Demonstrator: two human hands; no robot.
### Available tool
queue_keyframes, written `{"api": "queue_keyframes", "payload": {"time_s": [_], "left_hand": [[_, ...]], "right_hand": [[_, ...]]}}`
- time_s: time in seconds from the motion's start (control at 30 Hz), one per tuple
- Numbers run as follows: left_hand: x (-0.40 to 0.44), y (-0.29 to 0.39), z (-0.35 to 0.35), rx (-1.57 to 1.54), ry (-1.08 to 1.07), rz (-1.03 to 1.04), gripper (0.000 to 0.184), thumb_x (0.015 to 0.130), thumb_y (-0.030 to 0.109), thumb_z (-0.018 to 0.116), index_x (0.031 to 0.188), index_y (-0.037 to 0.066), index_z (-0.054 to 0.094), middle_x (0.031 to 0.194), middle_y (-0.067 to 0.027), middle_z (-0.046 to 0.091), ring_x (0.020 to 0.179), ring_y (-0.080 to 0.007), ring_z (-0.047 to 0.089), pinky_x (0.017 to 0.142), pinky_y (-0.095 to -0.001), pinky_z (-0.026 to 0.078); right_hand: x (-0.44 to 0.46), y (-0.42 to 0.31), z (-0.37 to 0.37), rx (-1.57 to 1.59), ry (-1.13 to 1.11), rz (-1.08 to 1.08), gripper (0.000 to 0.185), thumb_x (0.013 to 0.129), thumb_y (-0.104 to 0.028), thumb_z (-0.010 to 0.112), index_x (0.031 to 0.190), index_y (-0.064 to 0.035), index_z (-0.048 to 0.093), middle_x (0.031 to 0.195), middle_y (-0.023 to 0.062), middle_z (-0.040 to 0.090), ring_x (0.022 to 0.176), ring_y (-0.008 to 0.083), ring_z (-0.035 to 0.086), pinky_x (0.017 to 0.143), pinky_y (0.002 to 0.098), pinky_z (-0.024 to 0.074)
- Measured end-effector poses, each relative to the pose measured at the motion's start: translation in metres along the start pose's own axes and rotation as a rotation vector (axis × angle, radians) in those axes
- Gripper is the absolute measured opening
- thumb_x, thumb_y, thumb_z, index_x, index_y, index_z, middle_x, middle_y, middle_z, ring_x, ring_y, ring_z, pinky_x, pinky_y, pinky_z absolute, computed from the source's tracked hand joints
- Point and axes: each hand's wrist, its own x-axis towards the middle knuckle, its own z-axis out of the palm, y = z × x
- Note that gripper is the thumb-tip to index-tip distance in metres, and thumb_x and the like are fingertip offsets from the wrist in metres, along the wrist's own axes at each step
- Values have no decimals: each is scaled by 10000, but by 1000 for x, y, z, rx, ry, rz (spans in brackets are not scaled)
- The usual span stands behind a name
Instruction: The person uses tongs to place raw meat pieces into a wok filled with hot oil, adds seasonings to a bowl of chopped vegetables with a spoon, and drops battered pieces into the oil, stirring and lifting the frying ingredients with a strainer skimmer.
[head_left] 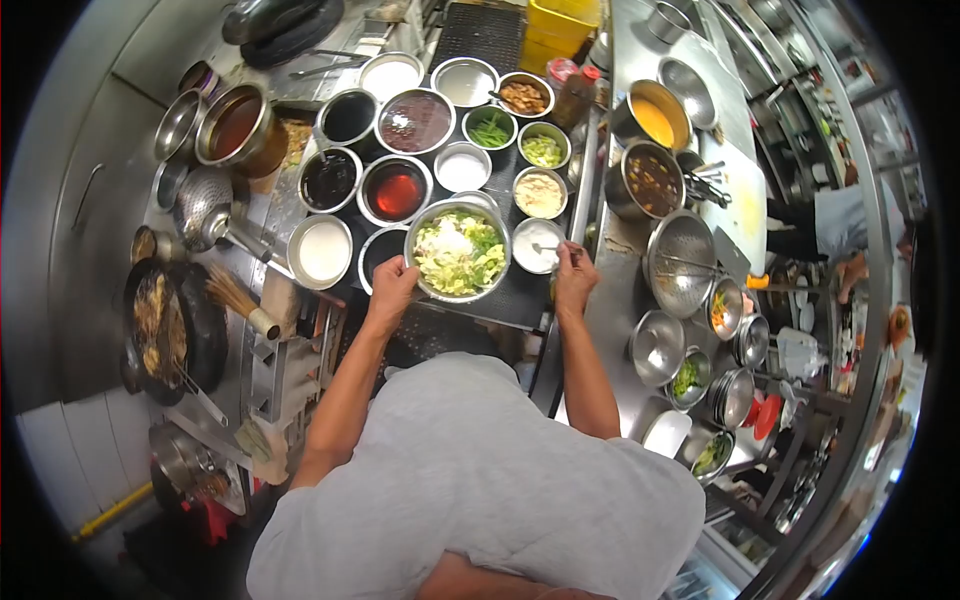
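Note:
My left hand (pixel 393 288) pinches the left rim of a metal bowl (pixel 462 298). Chopped pale-green vegetables (pixel 460 252) fill this bowl, with a whitish heap on top. Over to the right, my right hand (pixel 576 280) has its fingers closed on the handle of a small spoon (pixel 546 247). The spoon's head is in a small metal bowl (pixel 536 271) of white powder. A bowl of minced pale garlic-like bits (pixel 540 194) sits just beyond it. Partly covered by the vegetable bowl is a pot of dark liquid (pixel 379 256).
Containers of red liquid (pixel 395 191), white liquid (pixel 320 250) and sliced greens (pixel 490 128) crowd the station. A wok (pixel 205 320) and a bamboo brush (pixel 240 300) lie left. On the right counter are strainers (pixel 680 262) and soup pots (pixel 645 182). Another person's arm (pixel 852 272) shows far right.

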Motion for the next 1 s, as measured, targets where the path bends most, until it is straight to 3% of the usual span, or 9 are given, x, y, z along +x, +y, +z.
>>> {"api": "queue_keyframes", "payload": {"time_s": [0.03, 0.1, 0.17, 0.23, 0.3, 0.4, 0.77, 0.83, 1.0], "left_hand": [[-4, 4, 5, 3, -21, -1, 151, 917, 111, 578, 958, -9, 661, 841, -51, 702, 681, -105, 676, 611, -259, 587], [-10, 13, 15, -49, 1, 9, 108, 879, 62, 589, 782, 19, 610, 723, 38, 562, 624, -33, 468, 557, -225, 394], [-16, 21, 20, -22, -47, 0, 102, 881, 53, 581, 796, 14, 622, 728, 33, 576, 628, -35, 474, 566, -225, 404], [-13, 9, 19, 148, -136, 48, 149, 924, 111, 577, 965, 0, 668, 830, -41, 692, 678, -84, 655, 597, -240, 564], [-34, 31, 44, -5, -208, 2, 132, 921, 104, 577, 932, 7, 665, 814, -28, 686, 675, -78, 649, 580, -233, 552], [-32, 11, 54, 155, -373, 11, 122, 924, 93, 569, 918, 1, 649, 835, -25, 678, 680, -69, 637, 585, -229, 545], [-119, -13, 109, 158, -933, -16, 292, 1016, 257, 606, 1055, -30, 571, 936, -59, 620, 806, -131, 664, 680, -258, 594], [-123, -36, 92, 182, -932, 38, 308, 1023, 282, 600, 1092, -14, 555, 1002, -75, 636, 815, -152, 673, 703, -277, 595], [-125, -89, -20, 195, -788, -207, 256, 1046, 244, 544, 1011, -9, 564, 961, -124, 690, 778, -198, 695, 677, -331, 599]], "right_hand": [[-1, 5, 2, 42, -5, 41, 199, 934, -148, 716, 1021, 32, 725, 845, 51, 728, 795, 108, 650, 753, 261, 516], [-12, 17, -4, -12, 2, 108, 237, 928, -166, 727, 1070, 23, 706, 908, 53, 731, 828, 128, 658, 769, 276, 521], [-34, 16, -10, -52, 107, 175, 302, 924, -190, 735, 1138, 14, 672, 981, 51, 719, 859, 143, 652, 783, 284, 520], [-64, -12, -35, 4, 57, 287, 317, 932, -194, 731, 1158, 8, 638, 1013, 56, 700, 884, 141, 655, 794, 292, 524], [-99, -40, -55, 442, -215, 550, 259, 949, -208, 695, 1103, -8, 636, 977, 90, 704, 844, 155, 693, 721, 299, 542], [-143, -45, -79, 706, -301, 666, 150, 957, -181, 674, 987, -56, 595, 936, 84, 685, 760, 130, 697, 656, 260, 546], [-287, -18, -154, 714, 286, 691, 113, 942, -54, 603, 980, -72, 498, 842, 83, 641, 666, 181, 673, 584, 306, 571], [-307, 0, -164, 738, 512, 627, 143, 929, -47, 600, 1016, -44, 487, 868, 111, 628, 692, 226, 675, 590, 312, 561], [-335, 67, -192, 750, 840, 577, 209, 891, -30, 578, 1067, 30, 483, 864, 182, 605, 679, 317, 694, 513, 320, 517]]}}
